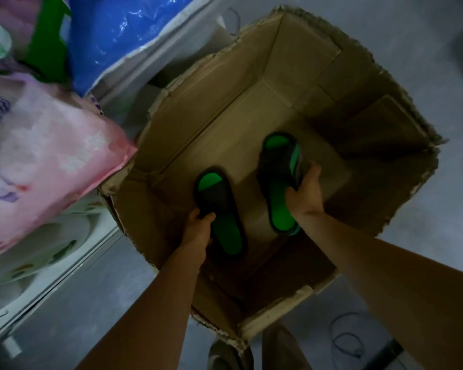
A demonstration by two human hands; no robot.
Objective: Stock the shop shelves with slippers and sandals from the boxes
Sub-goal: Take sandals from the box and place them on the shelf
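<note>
My left hand (198, 222) is curled round the edge of a slipper (219, 209), thumb on top at the strap, fingers underneath. The slipper is black with a bright green footbed, and its long axis runs from its heel, nearest me, up and slightly left to the open toe, which points away from me. My right hand (304, 192) grips a second matching slipper (278, 182) along its right side, fingers wrapped over the edge by the strap and thumb against the footbed. There seems to be another sole stacked beneath it, a green and dark edge showing at my fingers, though I cannot tell for sure. This one also lies lengthwise away from me, toe far, heel near, roughly parallel to the first and well apart from it.

I can read no brand or writing on either slipper; the footbeds look plain.

Both slippers are inside a large open cardboard box (385, 84) with torn, ragged flaps, held low over its bare bottom. The box stands on a grey floor (91, 303). To the left, just beside the box, are a pink patterned plastic pack (51, 156) and a blue plastic bag (123, 30); the print on the pink pack is too blurred to read.
</note>
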